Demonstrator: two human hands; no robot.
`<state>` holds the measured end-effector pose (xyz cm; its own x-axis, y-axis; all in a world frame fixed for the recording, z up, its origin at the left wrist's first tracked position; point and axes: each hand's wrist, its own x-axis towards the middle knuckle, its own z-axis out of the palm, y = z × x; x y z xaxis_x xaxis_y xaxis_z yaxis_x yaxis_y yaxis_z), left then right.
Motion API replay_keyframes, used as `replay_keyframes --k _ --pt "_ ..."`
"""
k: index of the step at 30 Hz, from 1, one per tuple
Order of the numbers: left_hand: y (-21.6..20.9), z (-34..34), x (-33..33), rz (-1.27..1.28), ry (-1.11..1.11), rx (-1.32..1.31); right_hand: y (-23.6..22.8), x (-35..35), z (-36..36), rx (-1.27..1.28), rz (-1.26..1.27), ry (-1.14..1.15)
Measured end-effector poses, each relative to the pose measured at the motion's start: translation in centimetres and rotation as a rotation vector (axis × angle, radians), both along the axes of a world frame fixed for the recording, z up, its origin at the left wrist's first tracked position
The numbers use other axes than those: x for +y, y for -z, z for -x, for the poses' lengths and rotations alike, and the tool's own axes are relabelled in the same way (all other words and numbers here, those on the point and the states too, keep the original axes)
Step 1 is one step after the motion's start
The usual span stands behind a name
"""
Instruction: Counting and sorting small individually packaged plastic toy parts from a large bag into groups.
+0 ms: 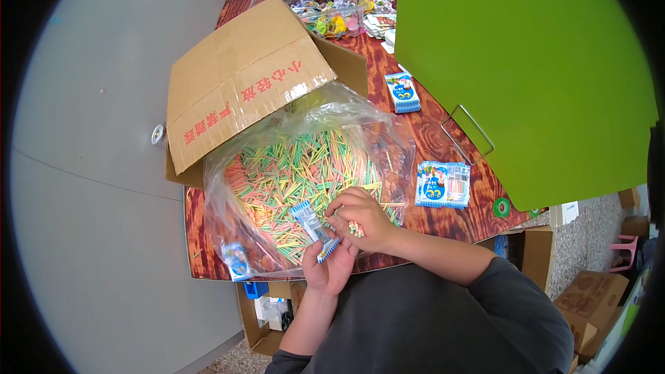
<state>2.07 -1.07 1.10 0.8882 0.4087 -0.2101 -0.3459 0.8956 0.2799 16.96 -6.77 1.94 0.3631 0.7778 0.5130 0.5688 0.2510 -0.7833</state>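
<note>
My left hand (331, 270) is closed on a small blue-and-white plastic packet (311, 224) with a see-through middle, held tilted over the near edge of a heap of sticks. Beside it, my right hand (366, 219) grips a small bundle of thin coloured sticks (356, 229), whose ends show by the palm. Its fingertips are close to the packet; whether they touch it I cannot tell. Under both hands, many pink, green and yellow sticks (305, 173) lie in a large clear plastic bag (220, 197). The bag spreads from an opened cardboard box (242, 79).
Blue-and-white packets (443, 184) lie to the right, with a stack of packets (403, 93) farther back. Another packet (236, 262) rests at the near left. A green panel (512, 76) with a metal handle (468, 134) covers the right side. Clear tubs (325, 14) stand at the back.
</note>
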Motion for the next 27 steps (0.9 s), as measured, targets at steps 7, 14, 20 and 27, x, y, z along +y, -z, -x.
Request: replay_keyframes --k 7,14,20,27 --pt "-0.3 0.1 -0.4 -0.026 0.011 -0.004 -0.3 -0.6 0.1 -0.011 -0.035 0.000" --pt "-0.2 0.7 -1.3 -0.059 0.039 -0.076 -0.5 -1.7 0.4 -0.078 -0.117 0.017" --pt "0.2 2.5 -2.0 -0.344 -0.094 0.105 -0.8 -2.3 0.6 -0.126 -0.152 0.049" --pt "5.8 6.0 -0.2 -1.906 -0.499 0.761 -1.6 -2.1 0.2 -0.150 -0.186 0.043"
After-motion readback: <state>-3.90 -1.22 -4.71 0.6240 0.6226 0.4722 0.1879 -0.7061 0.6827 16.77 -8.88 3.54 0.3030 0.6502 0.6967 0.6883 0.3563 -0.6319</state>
